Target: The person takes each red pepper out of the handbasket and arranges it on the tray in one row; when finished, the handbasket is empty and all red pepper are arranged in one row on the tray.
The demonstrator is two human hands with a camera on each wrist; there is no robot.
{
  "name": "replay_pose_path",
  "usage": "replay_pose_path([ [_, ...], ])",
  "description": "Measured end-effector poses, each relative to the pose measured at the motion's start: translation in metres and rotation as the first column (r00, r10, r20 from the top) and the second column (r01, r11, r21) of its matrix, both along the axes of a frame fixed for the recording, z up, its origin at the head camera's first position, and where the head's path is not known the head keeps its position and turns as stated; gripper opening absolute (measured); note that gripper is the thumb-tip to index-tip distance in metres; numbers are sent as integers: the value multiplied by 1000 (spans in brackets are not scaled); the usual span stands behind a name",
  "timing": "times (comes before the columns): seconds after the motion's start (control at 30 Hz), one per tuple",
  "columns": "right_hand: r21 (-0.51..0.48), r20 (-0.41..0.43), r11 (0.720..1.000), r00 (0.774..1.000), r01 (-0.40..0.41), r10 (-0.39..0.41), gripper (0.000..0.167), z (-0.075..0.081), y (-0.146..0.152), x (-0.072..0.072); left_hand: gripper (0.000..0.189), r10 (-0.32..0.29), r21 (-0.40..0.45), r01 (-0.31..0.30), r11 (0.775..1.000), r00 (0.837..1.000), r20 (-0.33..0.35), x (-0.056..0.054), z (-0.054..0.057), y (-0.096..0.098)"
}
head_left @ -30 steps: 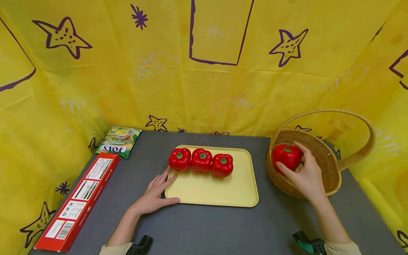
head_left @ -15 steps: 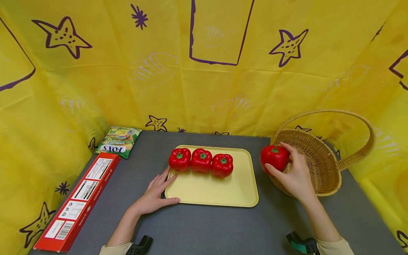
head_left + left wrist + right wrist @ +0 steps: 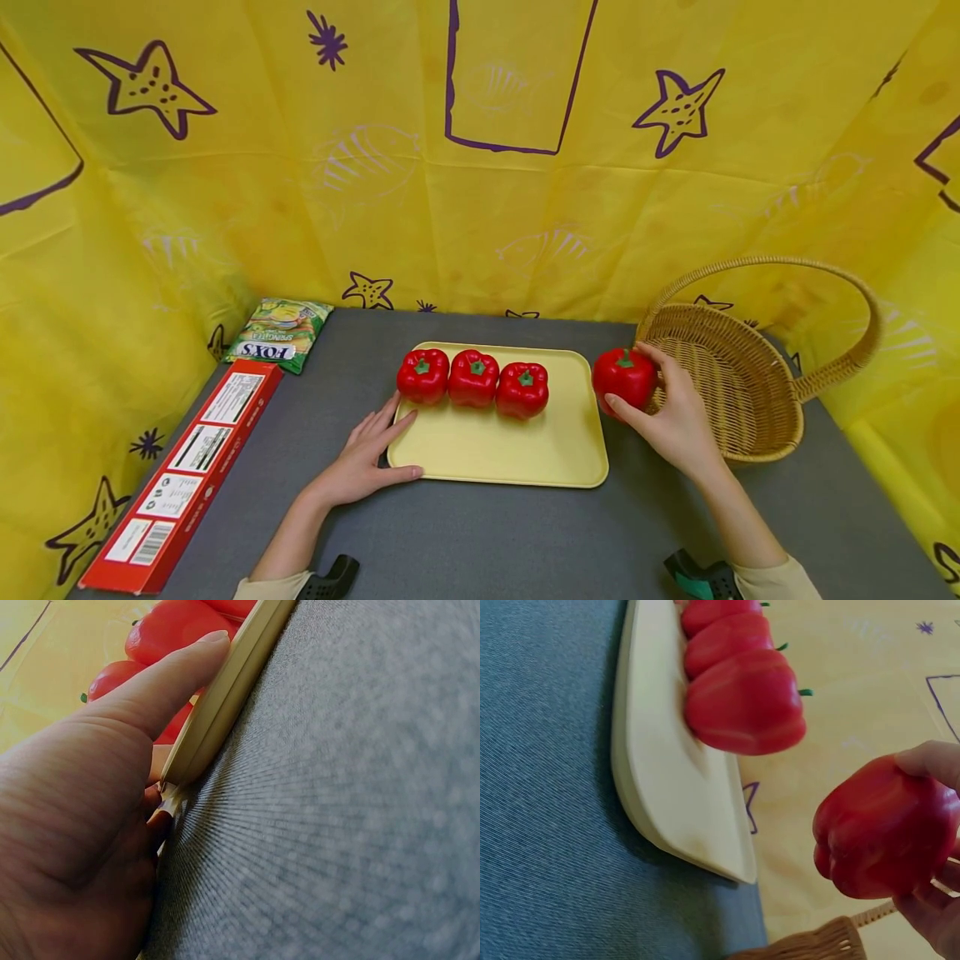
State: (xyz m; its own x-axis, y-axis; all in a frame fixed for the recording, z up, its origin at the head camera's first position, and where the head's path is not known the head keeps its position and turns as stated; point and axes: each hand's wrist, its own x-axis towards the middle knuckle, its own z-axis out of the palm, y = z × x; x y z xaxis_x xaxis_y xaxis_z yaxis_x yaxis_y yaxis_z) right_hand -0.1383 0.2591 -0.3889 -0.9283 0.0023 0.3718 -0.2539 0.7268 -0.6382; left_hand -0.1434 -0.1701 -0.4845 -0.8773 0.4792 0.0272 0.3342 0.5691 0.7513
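Note:
My right hand (image 3: 678,421) grips a red bell pepper (image 3: 625,379) with a green stem, thumb on the near side and fingers behind. It is held above the table, between the tray's right edge and the wicker basket (image 3: 783,437). On the pale yellow tray (image 3: 495,454) three more red bell peppers (image 3: 473,378) stand in a row along the back left. My left hand (image 3: 360,462) rests at the tray's left end, fingers spread and fairly straight. In the left wrist view the thumb (image 3: 172,679) lies over the tray's rim (image 3: 225,690); the other fingertips are mostly hidden.
A long red box (image 3: 187,471) lies along the table's left side, with a green and yellow FOX'S packet (image 3: 279,332) behind it. The basket's tall handle (image 3: 862,317) arches up at the right. A yellow patterned cloth (image 3: 480,233) encloses the back and sides.
My right hand has carried the bell pepper leftward, from over the basket to beside the tray's right edge. The left hand, the tray and its peppers have stayed put.

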Motion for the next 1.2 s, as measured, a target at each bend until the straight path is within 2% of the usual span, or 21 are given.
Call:
replay_pose_path([
  [0.33, -28, 36, 997, 997, -66, 67, 78, -10, -11, -2, 85, 1, 4, -1, 1000, 1000, -4, 0, 0, -1],
  [0.57, -27, 65, 996, 995, -79, 81, 78, -17, -16, -6, 85, 1, 10, -1, 1000, 1000, -4, 0, 1, -1],
  [0.97, -116, 97, 981, 982, -152, 164, 79, -33, -23, -13, 86, 1, 6, -1, 1000, 1000, 7, -1, 1, 0],
  [1.2, -134, 107, 973, 974, -186, 200, 79, -44, -25, -17, 86, 1, 4, -1, 1000, 1000, 16, 0, 0, 0],
])
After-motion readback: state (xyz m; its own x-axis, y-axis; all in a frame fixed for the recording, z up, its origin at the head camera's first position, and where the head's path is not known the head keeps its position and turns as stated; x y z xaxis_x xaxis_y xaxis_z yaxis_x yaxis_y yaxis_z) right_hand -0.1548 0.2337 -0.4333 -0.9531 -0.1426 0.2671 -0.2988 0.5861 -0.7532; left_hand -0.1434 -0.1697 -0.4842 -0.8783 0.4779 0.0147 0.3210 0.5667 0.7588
